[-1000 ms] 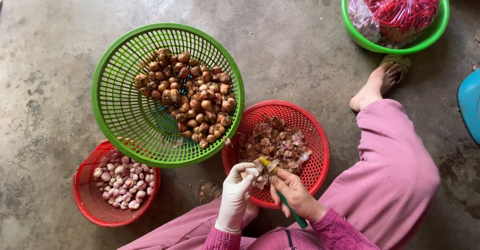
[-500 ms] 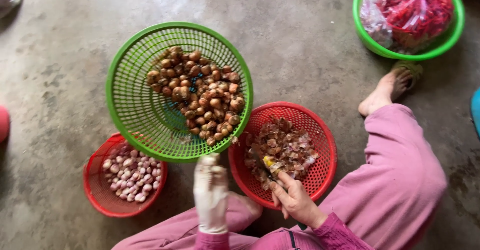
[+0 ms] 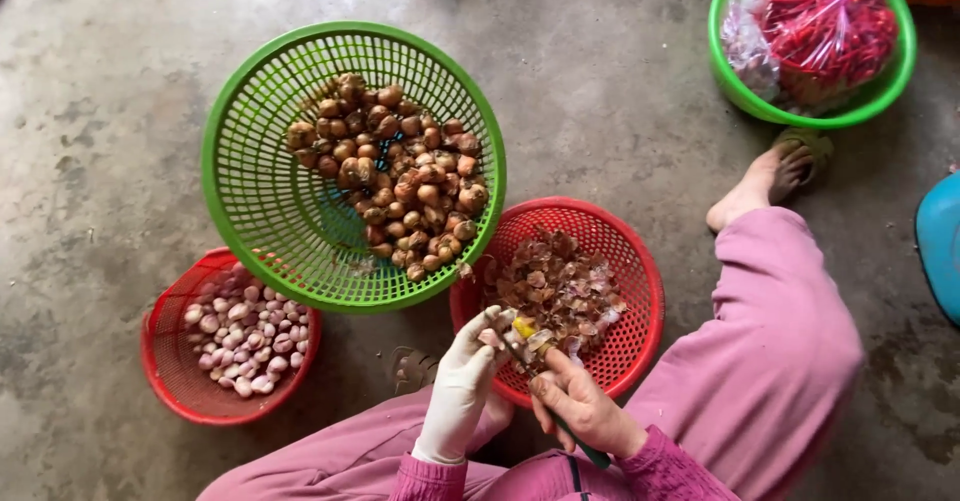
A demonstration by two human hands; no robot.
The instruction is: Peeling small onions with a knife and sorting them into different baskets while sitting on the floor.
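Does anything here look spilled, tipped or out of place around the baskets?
Mostly tidy. The big green basket sits askew, its rim overlapping both the small red basket of peeled shallots and the red basket of skins. Its unpeeled shallots are heaped to one side. I see nothing clearly spilled on the concrete floor.

I see a bare, mottled grey concrete floor (image 3: 620, 91), stained darker at left, under soft, even daylight.

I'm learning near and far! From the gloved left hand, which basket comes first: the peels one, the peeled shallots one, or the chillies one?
From the gloved left hand:
1. Red basket of peels, just beside it.
2. Small red basket of peeled shallots, to its left.
3. Green basket of chillies, far top right.
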